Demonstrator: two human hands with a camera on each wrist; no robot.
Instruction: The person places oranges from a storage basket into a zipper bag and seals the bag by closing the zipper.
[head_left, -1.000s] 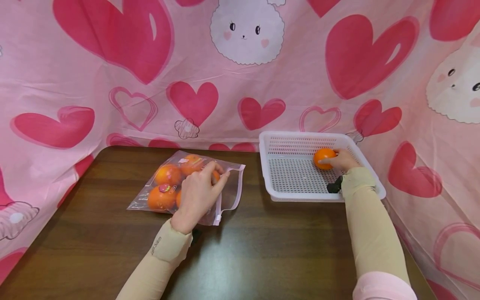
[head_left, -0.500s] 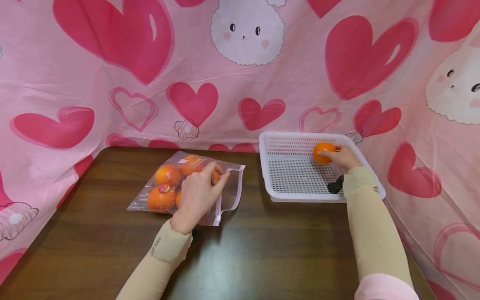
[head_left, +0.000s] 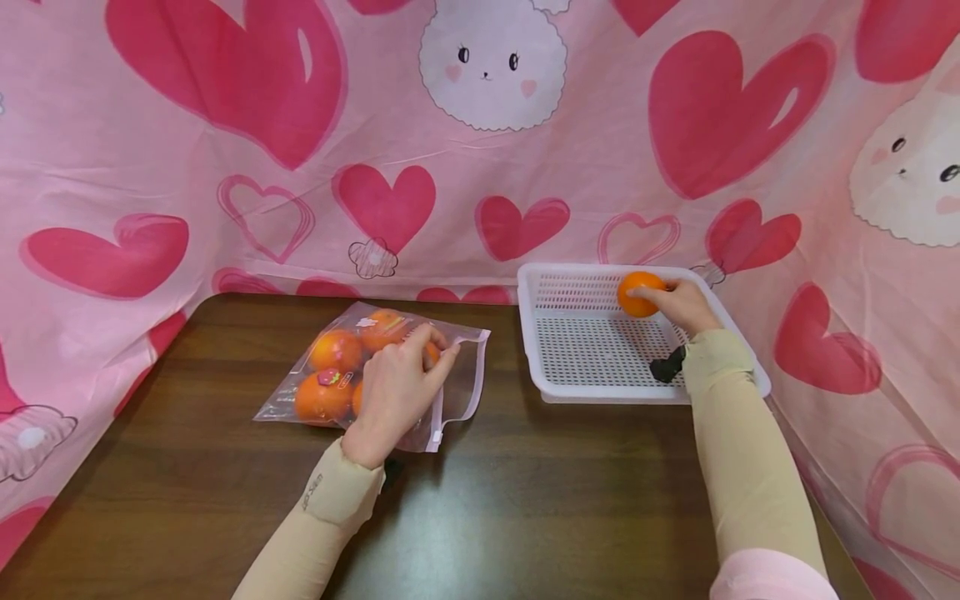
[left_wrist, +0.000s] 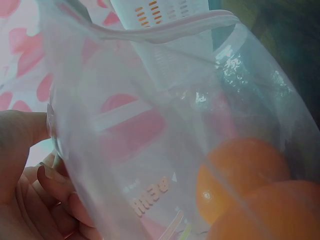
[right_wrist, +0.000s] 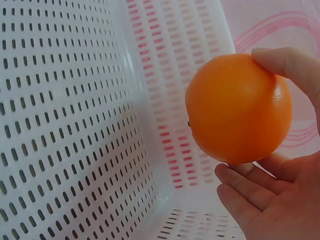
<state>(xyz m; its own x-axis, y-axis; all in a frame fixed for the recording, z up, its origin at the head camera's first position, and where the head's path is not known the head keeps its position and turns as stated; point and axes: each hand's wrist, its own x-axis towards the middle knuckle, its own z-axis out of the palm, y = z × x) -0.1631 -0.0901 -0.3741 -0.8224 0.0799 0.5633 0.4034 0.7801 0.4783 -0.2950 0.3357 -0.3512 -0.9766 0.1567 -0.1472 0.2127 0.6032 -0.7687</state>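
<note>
My right hand (head_left: 688,308) holds an orange (head_left: 639,293) between thumb and fingers, raised over the back right part of a white perforated plastic basket (head_left: 592,395). In the right wrist view the orange (right_wrist: 235,110) is apart from the basket's wall and floor. At the left, a clear zip bag (head_left: 465,379) with a pink-edged mouth lies on the table, its mouth towards the basket. Several oranges (head_left: 335,350) are inside it. My left hand (head_left: 397,387) pinches the bag's edge near the mouth, as the left wrist view shows, and hides part of the fruit.
The brown wooden table (head_left: 525,508) carries both bag and basket. A pink curtain (head_left: 465,225) with hearts hangs close behind the basket and along the sides. A dark strap piece (head_left: 667,367) sits at my right wrist.
My right hand has lifted the orange up from the basket's floor and shifted it slightly left. My left hand and the bag have stayed in place.
</note>
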